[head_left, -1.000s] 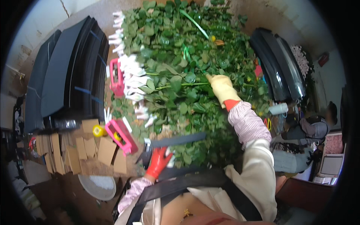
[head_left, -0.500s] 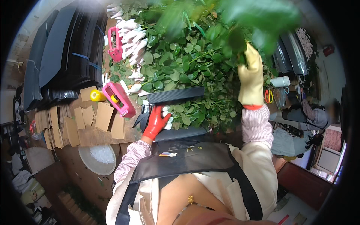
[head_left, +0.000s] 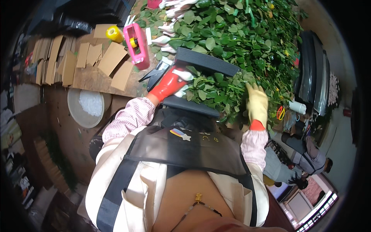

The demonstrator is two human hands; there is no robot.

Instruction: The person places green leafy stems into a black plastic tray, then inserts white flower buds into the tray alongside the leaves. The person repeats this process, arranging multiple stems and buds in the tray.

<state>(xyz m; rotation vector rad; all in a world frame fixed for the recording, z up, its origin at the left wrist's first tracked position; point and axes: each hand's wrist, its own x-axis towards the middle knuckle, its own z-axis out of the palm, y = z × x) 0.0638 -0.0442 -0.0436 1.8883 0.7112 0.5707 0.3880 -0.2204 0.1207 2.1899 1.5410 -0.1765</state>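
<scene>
My left hand (head_left: 167, 85), in a red glove, is closed around the head end of a rose stem at the left of a black ribbed holder (head_left: 206, 61). A white-sleeved flower bud (head_left: 182, 74) shows at its fingertips. Leafy green rose stems (head_left: 214, 87) lie between the holder's two long sides, heads to the left. At the right end of these stems my right hand (head_left: 257, 101), in a cream glove, rests against the leaves with its fingers stretched out. Beyond the holder spreads a big pile of leafy stems (head_left: 239, 38).
To the left are a pink tape dispenser (head_left: 141, 58), a yellow tape roll (head_left: 114, 34), cardboard pieces (head_left: 112, 58) and a black clip-like tool (head_left: 154, 75). A round tub (head_left: 72, 112) stands below the table edge. Orange-handled scissors (head_left: 281, 113) and a white roll (head_left: 297, 107) lie right.
My right hand has come down from the raised, blurred leaves to the stems in the holder. A white-sleeved bud now shows over my left fingers. The whole view has shifted and tilted.
</scene>
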